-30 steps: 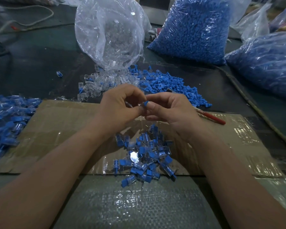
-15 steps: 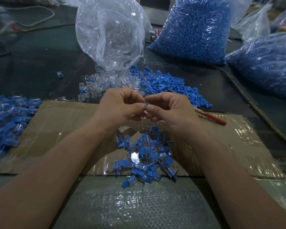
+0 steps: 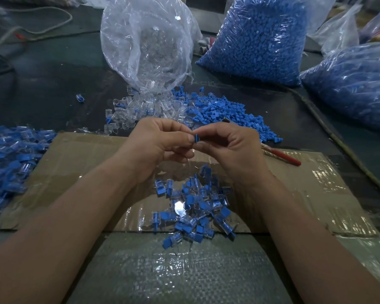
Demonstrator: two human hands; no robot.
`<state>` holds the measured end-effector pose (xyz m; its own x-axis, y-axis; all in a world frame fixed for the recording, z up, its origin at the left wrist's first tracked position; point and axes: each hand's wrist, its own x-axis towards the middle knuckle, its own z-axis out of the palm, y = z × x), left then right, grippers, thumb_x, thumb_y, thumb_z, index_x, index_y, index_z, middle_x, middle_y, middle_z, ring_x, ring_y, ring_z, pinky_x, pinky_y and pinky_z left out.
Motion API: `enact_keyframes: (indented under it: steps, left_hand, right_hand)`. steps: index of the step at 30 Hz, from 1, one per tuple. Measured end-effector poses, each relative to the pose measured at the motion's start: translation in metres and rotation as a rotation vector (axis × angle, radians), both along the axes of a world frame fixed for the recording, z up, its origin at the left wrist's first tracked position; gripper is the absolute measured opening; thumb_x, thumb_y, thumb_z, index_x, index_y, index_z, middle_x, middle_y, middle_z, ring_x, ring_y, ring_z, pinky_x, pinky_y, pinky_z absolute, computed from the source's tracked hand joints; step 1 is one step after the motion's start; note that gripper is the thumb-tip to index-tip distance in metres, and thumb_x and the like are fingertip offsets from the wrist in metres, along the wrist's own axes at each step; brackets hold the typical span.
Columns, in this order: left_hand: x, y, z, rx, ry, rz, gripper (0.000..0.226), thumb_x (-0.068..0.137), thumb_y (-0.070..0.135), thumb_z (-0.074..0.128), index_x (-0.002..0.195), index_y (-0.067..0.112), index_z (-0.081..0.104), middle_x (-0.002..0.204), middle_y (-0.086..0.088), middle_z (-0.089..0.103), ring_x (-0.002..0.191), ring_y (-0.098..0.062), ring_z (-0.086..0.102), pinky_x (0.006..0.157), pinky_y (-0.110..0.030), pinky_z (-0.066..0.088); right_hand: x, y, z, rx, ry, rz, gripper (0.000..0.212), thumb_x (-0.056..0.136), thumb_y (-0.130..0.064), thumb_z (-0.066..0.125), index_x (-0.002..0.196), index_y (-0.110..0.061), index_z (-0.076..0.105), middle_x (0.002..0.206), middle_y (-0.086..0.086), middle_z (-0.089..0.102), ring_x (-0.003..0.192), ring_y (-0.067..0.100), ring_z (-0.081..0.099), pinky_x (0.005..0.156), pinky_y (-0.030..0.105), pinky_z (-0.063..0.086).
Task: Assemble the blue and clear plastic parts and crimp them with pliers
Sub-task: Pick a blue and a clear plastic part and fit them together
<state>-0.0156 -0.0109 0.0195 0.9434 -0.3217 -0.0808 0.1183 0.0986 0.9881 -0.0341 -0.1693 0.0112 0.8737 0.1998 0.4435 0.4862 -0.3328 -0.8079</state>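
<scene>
Left hand (image 3: 160, 143), right hand (image 3: 233, 148) round part (image 3: 196, 138)

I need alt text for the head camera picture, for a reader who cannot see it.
A left hand and a right hand pinch one small blue part between them above a taped cardboard sheet. Under them lies a pile of blue-and-clear pieces; behind are loose clear parts, loose blue parts, plastic bags and a red-handled tool.
</scene>
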Motion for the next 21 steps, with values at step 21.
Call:
enact_keyframes:
  steps: [21]
  left_hand:
    - [0.0029,-0.0014,-0.0043,-0.03,0.001,0.029,0.014,0.057,0.007,0.067,0.07,0.004,0.062,0.056,-0.006,0.065,0.048,-0.013,0.062,0.046,-0.019,0.051]
  right_hand:
    - [-0.0008,-0.0027,0.0047,-0.153,0.044,-0.124,0.03,0.072,-0.015,0.073,0.1,-0.021,0.066,0.084,-0.018,0.062,0.083,-0.001,0.062,0.074,0.011,0.05]
